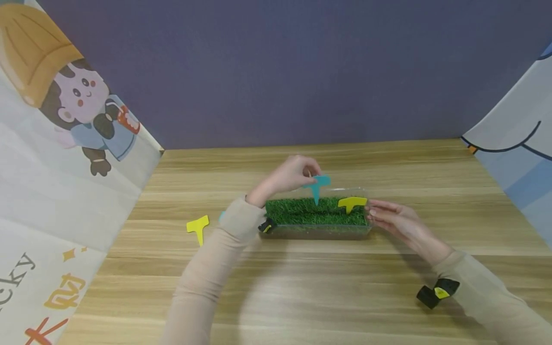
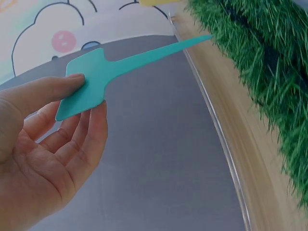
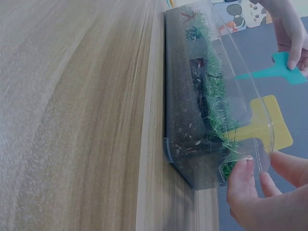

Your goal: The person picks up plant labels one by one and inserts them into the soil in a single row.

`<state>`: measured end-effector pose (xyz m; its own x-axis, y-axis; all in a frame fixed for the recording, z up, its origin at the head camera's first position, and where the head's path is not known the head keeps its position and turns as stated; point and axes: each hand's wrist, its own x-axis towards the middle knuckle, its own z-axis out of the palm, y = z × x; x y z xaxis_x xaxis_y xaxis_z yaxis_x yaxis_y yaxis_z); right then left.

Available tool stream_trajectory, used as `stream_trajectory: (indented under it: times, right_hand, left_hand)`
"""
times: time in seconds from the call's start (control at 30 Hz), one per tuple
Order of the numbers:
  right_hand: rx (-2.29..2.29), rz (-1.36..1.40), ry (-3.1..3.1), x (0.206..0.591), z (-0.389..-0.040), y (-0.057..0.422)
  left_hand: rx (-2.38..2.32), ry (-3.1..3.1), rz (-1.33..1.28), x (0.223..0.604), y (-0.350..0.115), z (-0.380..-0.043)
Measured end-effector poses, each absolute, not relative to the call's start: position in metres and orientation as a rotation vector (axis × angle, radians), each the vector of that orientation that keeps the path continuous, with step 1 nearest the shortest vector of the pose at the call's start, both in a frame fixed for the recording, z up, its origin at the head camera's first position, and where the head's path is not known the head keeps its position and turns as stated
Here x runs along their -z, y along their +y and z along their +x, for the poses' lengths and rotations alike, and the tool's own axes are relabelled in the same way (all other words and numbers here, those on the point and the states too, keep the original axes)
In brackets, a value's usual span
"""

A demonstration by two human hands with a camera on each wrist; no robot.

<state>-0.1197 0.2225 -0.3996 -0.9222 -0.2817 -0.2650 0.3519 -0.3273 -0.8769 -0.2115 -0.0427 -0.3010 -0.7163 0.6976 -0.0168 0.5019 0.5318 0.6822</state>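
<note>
My left hand (image 1: 293, 172) pinches the broad head of a turquoise T-shaped plant label (image 2: 89, 85) between thumb and fingers. Its pointed stem aims down at green artificial grass (image 1: 297, 219), the tip just above the blades in the right wrist view. The grass lies inside a long clear plastic box (image 1: 316, 234) with a dark layer beneath. At the box's right end, my right hand (image 1: 398, 221) grips the end wall with thumb and fingers. Close by these fingers, a yellow plant label (image 3: 276, 122) stands upright, its stem down in the grass.
Another yellow plant label (image 1: 198, 227) lies on the wooden table (image 1: 142, 268), left of the box. A small turquoise piece (image 1: 222, 215) peeks out beside the left sleeve, mostly hidden. A dark panel (image 1: 293, 72) rises behind the table.
</note>
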Motion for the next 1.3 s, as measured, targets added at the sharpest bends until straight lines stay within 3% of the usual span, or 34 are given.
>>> stream_trajectory:
  times: [1.3]
  right_hand:
    - [2.295, 0.072, 1.526, 0.401, -0.12, 0.221]
  left_hand:
    - [-0.636, 2.516, 1.081, 0.32, -0.02, -0.201]
